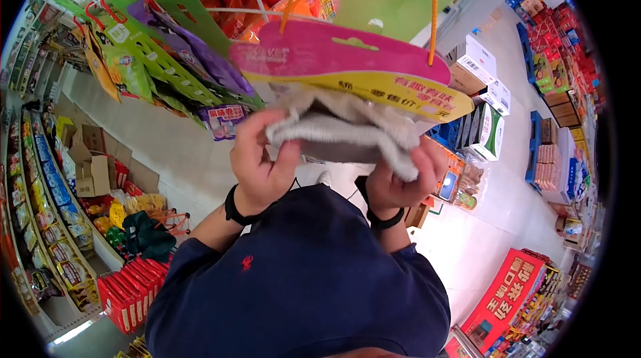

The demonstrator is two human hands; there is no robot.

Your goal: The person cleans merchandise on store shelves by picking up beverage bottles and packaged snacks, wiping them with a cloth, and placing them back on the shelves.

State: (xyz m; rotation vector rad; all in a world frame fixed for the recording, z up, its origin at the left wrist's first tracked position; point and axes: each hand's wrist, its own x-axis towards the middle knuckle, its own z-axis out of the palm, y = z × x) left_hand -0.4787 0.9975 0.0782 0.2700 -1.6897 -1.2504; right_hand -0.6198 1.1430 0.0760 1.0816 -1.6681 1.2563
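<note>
A whitish-grey cloth (pixel 337 132) is stretched between my two hands, its thick edge sagging open in the middle. My left hand (pixel 262 158) pinches its left end between thumb and fingers. At the right end, my right hand (pixel 410 174) grips the other edge. Just beyond the cloth hangs a pink and yellow sign (pixel 354 58) with Chinese lettering, its lower part hidden by the cloth. Whether the cloth touches the sign, I cannot tell. A dark band circles each wrist.
Bagged snacks (pixel 127 68) hang from a green strip to the left. Curved shelves of packets (pixel 60 224) line the far left, near an open cardboard box (pixel 90 164). Stacked cartons (pixel 484 124) stand to the right. A red display (pixel 504 298) is at lower right.
</note>
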